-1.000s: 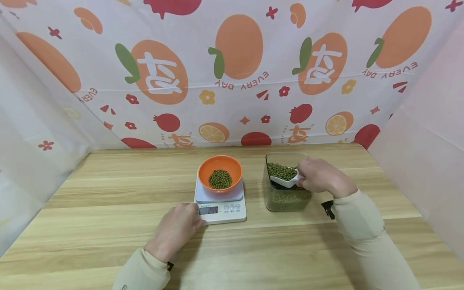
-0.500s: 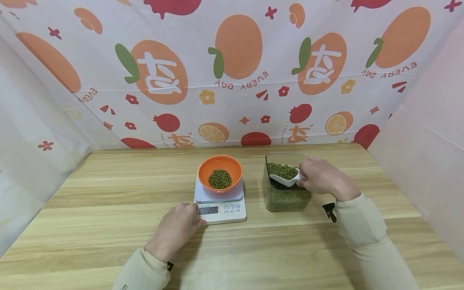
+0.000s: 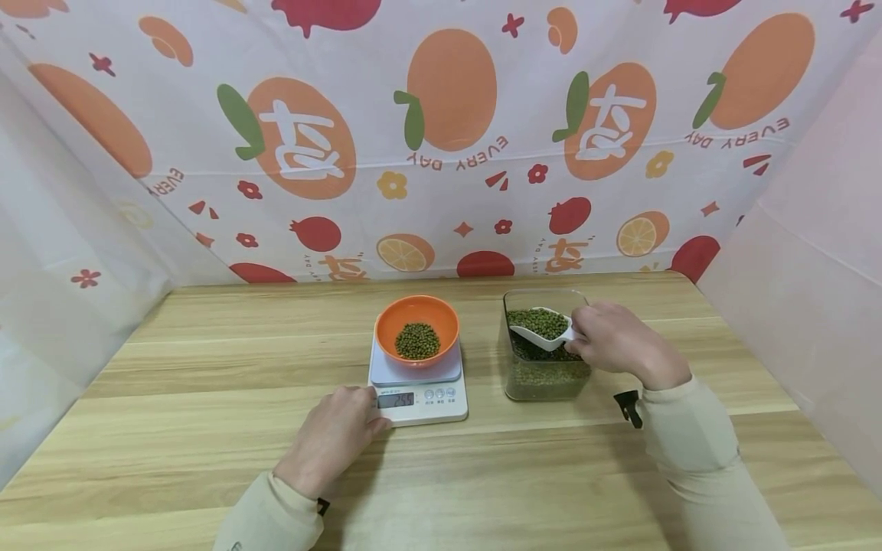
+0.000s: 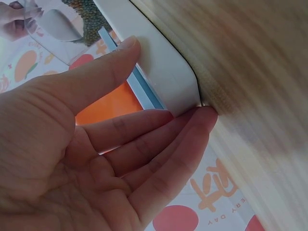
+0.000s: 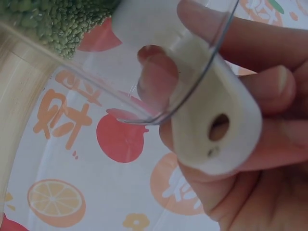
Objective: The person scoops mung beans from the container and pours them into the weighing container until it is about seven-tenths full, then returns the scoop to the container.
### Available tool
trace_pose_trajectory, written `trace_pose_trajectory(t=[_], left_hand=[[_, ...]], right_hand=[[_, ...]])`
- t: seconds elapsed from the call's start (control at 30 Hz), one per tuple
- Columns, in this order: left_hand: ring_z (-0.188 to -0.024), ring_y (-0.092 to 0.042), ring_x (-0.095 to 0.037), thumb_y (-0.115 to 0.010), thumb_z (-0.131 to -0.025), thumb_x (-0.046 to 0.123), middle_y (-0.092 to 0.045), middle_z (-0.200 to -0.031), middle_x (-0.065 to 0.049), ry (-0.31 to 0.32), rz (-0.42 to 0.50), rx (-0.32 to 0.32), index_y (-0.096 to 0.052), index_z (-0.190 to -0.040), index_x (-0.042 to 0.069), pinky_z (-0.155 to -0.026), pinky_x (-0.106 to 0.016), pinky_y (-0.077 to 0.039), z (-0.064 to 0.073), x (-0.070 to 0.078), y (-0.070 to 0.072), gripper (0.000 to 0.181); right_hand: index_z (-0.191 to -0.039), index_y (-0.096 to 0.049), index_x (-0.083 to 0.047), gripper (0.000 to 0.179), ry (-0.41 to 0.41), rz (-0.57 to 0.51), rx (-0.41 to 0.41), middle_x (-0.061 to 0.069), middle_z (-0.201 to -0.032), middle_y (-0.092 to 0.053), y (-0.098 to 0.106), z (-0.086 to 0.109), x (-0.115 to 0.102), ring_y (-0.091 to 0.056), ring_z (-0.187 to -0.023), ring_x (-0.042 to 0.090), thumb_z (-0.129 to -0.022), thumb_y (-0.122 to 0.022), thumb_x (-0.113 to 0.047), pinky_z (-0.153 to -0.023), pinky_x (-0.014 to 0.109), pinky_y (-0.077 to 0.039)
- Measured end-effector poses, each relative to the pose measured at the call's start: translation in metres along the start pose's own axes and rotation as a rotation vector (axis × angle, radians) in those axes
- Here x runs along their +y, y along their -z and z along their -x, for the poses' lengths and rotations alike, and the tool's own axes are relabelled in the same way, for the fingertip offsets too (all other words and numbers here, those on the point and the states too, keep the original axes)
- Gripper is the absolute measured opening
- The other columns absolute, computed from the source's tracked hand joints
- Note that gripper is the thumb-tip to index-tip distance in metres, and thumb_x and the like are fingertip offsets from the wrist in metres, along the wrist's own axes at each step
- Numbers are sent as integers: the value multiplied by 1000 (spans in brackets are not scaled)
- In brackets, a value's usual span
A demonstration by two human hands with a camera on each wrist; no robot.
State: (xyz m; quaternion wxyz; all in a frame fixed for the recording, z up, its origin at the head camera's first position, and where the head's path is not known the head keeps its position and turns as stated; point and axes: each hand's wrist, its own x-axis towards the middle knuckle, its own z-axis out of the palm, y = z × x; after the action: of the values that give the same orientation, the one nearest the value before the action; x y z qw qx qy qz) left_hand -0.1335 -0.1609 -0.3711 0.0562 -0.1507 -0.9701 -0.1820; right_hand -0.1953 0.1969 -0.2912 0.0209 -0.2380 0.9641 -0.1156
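Observation:
My left hand [image 3: 335, 435] holds the front left corner of a white kitchen scale [image 3: 430, 411], thumb along its front edge and fingertips at its left end. In the left wrist view, thumb [image 4: 113, 67] and fingers straddle that corner. On the scale stands an orange bowl [image 3: 387, 321] with a small heap of mung beans [image 3: 416, 341]. My right hand [image 3: 616, 340] grips the handle of a white scoop [image 3: 537, 339], heaped with mung beans, inside a clear square container [image 3: 547, 386]. The right wrist view shows the scoop's handle [image 5: 233, 125] through and beside the container wall.
More mung beans [image 3: 544, 373] lie in the container, right of the scale. Both stand on a wood-grain table [image 3: 227, 367]. A fruit-print sheet [image 3: 427, 199] hangs behind the table, with pale sheets on both sides.
The scoop has risen slightly within the container and now carries a fuller heap of beans. My right hand has shifted slightly right; my left hand stays on the scale.

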Motion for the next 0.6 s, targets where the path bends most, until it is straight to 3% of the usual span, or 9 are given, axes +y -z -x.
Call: trace_pose_trajectory(t=[0.27, 0.6], left_hand=[[-57, -54, -15, -89, -75, 10, -66, -72, -9, 4, -1, -3, -70, -85, -2, -52, -34, -50, 0, 0, 1, 24], [-57, -55, -16, -89, -75, 10, -66, -72, -10, -10, -6, 8, -70, -84, -2, -51, -34, -50, 0, 0, 0, 25]], right_hand=[[-74, -58, -7, 22, 7, -23, 36, 0, -66, -48, 0, 1, -1, -45, -65, 19, -88, -75, -6, -62, 35, -40], [-74, -55, -9, 25, -23, -47, 20, 0, -66, -49, 1, 3, -2, -45, -64, 18, -90, -74, -7, -61, 34, -40]])
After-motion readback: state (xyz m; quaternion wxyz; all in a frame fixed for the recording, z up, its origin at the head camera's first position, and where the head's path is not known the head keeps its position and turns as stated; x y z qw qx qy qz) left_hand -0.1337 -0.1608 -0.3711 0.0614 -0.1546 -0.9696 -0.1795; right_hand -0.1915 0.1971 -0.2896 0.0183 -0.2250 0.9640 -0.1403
